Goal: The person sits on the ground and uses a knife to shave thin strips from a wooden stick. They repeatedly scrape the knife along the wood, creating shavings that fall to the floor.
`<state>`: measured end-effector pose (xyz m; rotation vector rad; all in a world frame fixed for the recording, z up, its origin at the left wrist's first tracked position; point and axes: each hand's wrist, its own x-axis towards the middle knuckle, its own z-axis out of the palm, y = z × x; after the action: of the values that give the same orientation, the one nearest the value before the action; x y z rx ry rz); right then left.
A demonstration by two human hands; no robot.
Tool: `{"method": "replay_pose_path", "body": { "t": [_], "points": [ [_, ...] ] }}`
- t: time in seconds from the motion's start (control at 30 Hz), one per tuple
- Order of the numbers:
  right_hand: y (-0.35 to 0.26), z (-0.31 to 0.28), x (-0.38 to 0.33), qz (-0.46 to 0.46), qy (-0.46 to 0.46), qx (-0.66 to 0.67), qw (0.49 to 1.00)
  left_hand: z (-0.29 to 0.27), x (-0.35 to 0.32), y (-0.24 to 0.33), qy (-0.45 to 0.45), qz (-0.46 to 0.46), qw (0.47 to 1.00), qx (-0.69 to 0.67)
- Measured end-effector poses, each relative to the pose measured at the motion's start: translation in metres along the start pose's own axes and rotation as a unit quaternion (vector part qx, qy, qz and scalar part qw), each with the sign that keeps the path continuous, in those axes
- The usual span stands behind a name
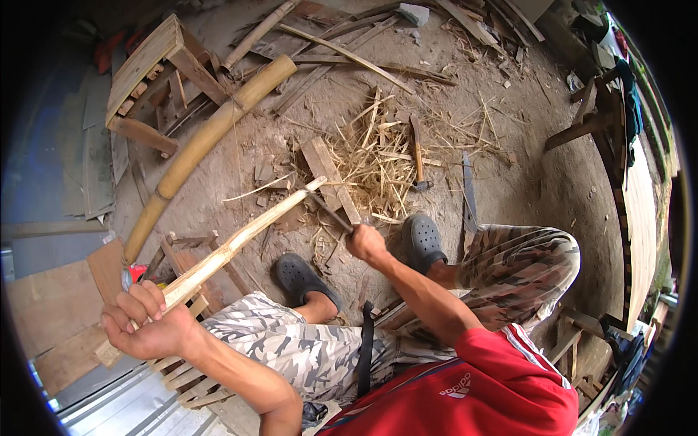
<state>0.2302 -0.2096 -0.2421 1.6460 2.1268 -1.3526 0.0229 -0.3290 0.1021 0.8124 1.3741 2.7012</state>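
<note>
A: What is seen nearest the camera?

B: A red shirt [480, 392] and camouflage trousers [305, 349] are seen lowest in the picture. Just beyond them, the left hand [145, 323] is clamped around the near end of a pale pole [233, 247].

A: And the right hand?

B: The right hand [366, 242] is closed on the handle of a knife [331, 212]. The blade is laid against the pole's far tip, up and to the left of that hand.

A: Which step is judged to be in hand?

B: The tip is apparently being shaved or trimmed; shavings [378, 160] are heaped on the ground just beyond the right hand. For the next stroke, a firm hold by the left hand would be called for, with the blade driven away from the body.

A: Where is the pole relative to the hands?

B: It is held slanting from the left hand up to the knife, above the dark clogs [305, 280].

A: What else is near?

B: A hammer [418, 156] is lying past the right hand, and a thick bamboo culm [203, 145] well beyond the left.
</note>
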Motion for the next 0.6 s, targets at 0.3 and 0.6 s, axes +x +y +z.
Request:
{"method": "replay_pose_path", "body": {
  "t": [0.3,0.6],
  "points": [
    [0.019,0.011,0.017,-0.014,-0.001,0.027,1.0,0.006,-0.002,-0.001,-0.004,-0.003,1.0,-0.023],
    [0.029,0.011,0.044,0.0,0.0,0.032,0.999,0.007,0.009,-0.003,0.033,0.009,0.999,0.022]
  ]
}}
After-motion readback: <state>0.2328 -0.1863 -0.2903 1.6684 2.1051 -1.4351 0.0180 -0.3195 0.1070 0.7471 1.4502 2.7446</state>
